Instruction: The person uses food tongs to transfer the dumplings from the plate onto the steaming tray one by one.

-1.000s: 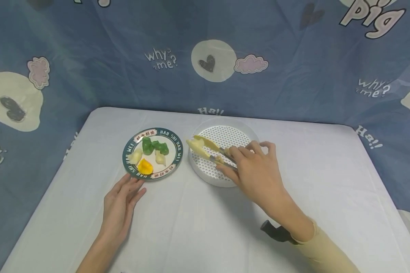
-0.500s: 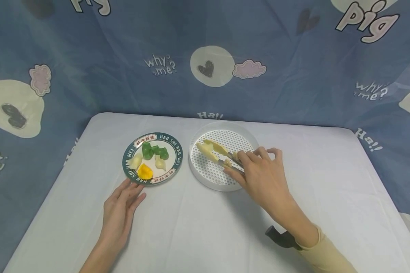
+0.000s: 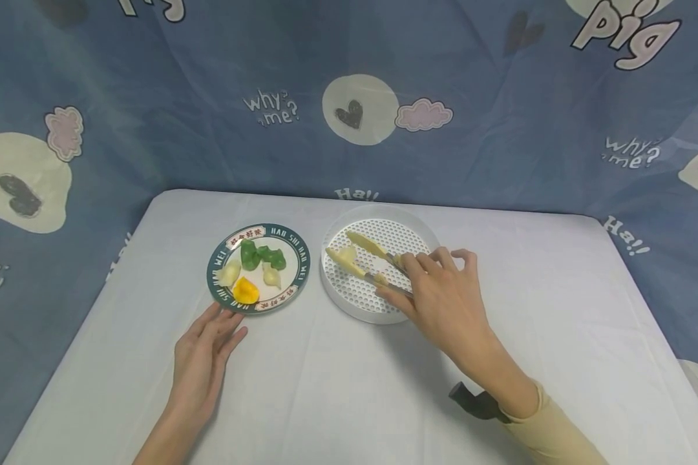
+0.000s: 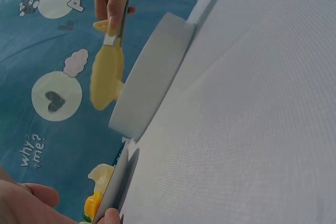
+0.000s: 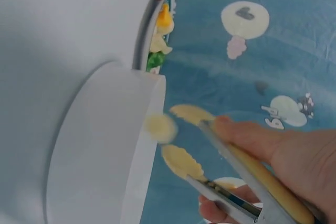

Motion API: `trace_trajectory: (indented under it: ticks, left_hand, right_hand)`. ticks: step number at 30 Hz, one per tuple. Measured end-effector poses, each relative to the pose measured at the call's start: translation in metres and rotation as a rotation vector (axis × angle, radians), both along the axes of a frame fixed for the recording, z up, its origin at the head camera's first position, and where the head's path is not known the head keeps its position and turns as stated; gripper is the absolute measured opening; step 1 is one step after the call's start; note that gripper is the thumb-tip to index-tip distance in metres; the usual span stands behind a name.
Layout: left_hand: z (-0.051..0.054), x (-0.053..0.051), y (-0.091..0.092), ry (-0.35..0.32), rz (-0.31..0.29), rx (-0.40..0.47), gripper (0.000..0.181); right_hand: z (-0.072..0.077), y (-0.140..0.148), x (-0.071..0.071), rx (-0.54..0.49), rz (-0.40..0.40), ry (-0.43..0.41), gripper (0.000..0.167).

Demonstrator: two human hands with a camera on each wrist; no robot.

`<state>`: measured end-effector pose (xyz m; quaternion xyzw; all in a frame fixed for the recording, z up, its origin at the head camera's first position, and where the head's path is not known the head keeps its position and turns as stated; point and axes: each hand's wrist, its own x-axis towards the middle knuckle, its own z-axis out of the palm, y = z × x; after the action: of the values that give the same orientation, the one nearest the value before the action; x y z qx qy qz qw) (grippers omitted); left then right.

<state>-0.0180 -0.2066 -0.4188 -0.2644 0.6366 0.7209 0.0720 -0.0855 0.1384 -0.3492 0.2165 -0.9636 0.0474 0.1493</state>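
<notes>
My right hand (image 3: 450, 310) grips yellow-tipped metal tongs (image 3: 344, 263) over a round white perforated steamer tray (image 3: 346, 307). The tong tips stand apart. Between them is a pale dumpling-like piece (image 3: 347, 254); in the right wrist view this piece (image 5: 161, 128) looks blurred beside the tray wall, touching neither tip. Fingers of my left hand (image 3: 200, 355) touch the near rim of a green-edged plate (image 3: 304, 258). On the plate lie green pieces (image 3: 250, 256), a yellow piece (image 3: 246, 290) and two pale pieces (image 3: 271, 276) of similar shape.
A white cloth (image 3: 326, 387) covers the table. Behind it hangs a blue printed fabric (image 3: 209, 116). The plate stands just left of the tray, with a narrow gap. A dark strap (image 3: 477, 403) sits on my right wrist.
The tongs have moved right from the tray's left edge to over its inside, then spread apart and let go of the pale piece. My left hand stays at the plate.
</notes>
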Motion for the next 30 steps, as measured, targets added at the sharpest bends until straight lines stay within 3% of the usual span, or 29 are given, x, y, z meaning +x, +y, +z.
trace_trajectory:
  ticks: [5,30]
  left_hand:
    - [0.0,0.0,0.0,0.004,0.008,0.008,0.07]
    - [0.0,0.002,-0.001,0.022,0.004,0.032,0.071]
  right_hand:
    - [-0.001,-0.001,0.0,0.0,-0.02,-0.026,0.069]
    - [-0.007,-0.037,0.011,0.022,0.04,-0.067,0.07]
